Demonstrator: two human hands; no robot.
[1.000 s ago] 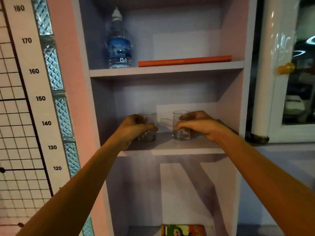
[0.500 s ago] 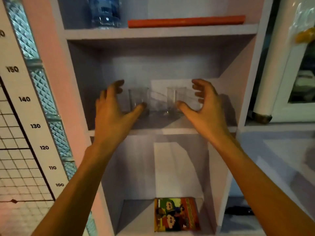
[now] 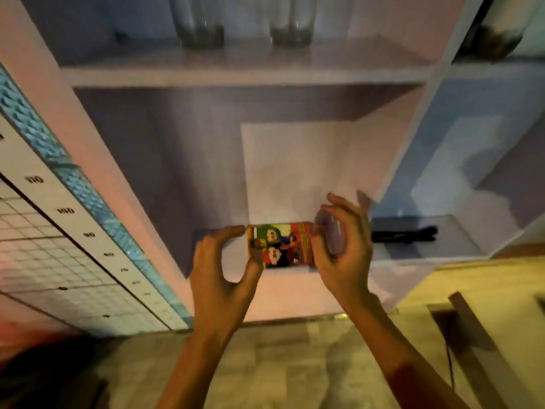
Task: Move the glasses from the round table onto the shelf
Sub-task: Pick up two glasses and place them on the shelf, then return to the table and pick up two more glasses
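Two clear glasses stand side by side on the shelf board (image 3: 241, 75) at the top of the view, the left glass (image 3: 199, 28) and the right glass (image 3: 290, 25), with their tops cut off by the frame. Far below them, my left hand (image 3: 221, 276) and my right hand (image 3: 342, 249) hang in front of the lowest compartment. Both hands are empty, with curled, spread fingers. The round table is out of view.
A colourful picture book (image 3: 280, 245) lies on the bottom shelf between my hands. A black object (image 3: 404, 234) lies in the neighbouring compartment on the right. A height chart (image 3: 59, 219) and glass blocks line the wall at left. Tiled floor lies below.
Both hands let go of the glasses, which stay on the shelf, and dropped down and back. My view has tilted down toward the bottom compartment and floor.
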